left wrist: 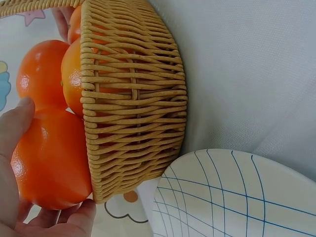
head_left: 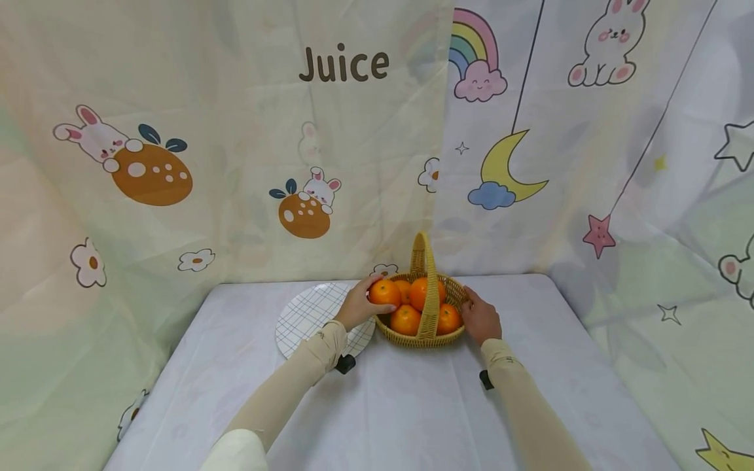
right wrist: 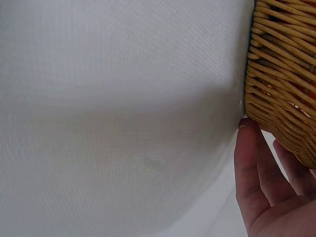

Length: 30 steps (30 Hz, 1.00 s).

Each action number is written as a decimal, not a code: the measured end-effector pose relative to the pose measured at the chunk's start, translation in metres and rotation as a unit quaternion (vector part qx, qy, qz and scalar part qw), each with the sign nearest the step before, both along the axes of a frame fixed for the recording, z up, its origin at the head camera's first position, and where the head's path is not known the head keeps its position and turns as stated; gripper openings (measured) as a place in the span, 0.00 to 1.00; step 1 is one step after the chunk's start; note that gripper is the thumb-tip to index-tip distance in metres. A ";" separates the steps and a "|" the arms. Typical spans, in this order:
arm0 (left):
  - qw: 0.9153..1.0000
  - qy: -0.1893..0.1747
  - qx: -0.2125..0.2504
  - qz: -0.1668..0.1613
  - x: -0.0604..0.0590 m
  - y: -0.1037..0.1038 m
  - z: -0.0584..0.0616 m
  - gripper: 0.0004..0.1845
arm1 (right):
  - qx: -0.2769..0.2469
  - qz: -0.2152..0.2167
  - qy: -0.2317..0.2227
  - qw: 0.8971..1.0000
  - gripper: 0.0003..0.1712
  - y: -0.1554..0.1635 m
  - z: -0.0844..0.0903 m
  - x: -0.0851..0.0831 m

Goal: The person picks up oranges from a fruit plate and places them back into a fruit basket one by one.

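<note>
My left hand (head_left: 355,309) grips an orange (head_left: 385,294) at the left rim of a wicker basket (head_left: 406,340). In the left wrist view, the thumb lies on top of this orange (left wrist: 52,160) and the fingers curl beneath it. Several more oranges (head_left: 406,320) sit inside the basket under its arched handle (head_left: 430,307). On the opposite side, my right hand (head_left: 483,316) holds the basket by its right rim. The right wrist view shows its fingers (right wrist: 247,158) against the woven wall (right wrist: 281,74); the thumb is out of sight there.
A round white plate (head_left: 300,320) with a blue grid pattern lies left of the basket, partly beneath my left forearm. The table (head_left: 412,405) has a white cloth. Printed curtains (head_left: 247,131) hang behind and along both sides.
</note>
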State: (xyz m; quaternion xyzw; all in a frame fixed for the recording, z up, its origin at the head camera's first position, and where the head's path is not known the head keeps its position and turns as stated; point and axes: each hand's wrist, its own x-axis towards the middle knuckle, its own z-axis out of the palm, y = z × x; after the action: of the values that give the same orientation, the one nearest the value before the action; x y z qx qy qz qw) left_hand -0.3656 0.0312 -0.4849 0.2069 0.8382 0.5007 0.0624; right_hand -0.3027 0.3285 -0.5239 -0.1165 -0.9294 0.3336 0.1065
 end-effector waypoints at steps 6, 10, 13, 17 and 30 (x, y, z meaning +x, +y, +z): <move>1.000 -0.009 0.007 -0.004 0.000 -0.002 0.000 0.44 | -0.003 0.003 -0.001 1.000 0.29 0.002 -0.001 0.001; 1.000 -0.006 0.025 -0.011 -0.002 -0.006 -0.002 0.45 | -0.004 0.001 -0.003 1.000 0.29 0.003 0.000 0.001; 1.000 0.002 0.031 -0.001 -0.003 -0.012 -0.001 0.45 | 0.004 0.005 -0.009 1.000 0.29 0.002 0.001 0.001; 0.999 0.014 0.024 0.015 -0.003 -0.023 0.003 0.45 | 0.023 0.017 -0.011 1.000 0.30 0.000 0.005 0.001; 0.997 0.029 -0.046 0.050 -0.005 -0.072 0.006 0.48 | 0.079 0.056 -0.030 0.995 0.30 0.002 0.012 0.003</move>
State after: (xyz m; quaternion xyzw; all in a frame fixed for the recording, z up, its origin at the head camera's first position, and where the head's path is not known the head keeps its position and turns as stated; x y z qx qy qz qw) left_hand -0.3707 -0.0409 -0.4786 0.1762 0.8712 0.4576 0.0228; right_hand -0.2998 0.3303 -0.5119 -0.0658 -0.9608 0.2604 0.0685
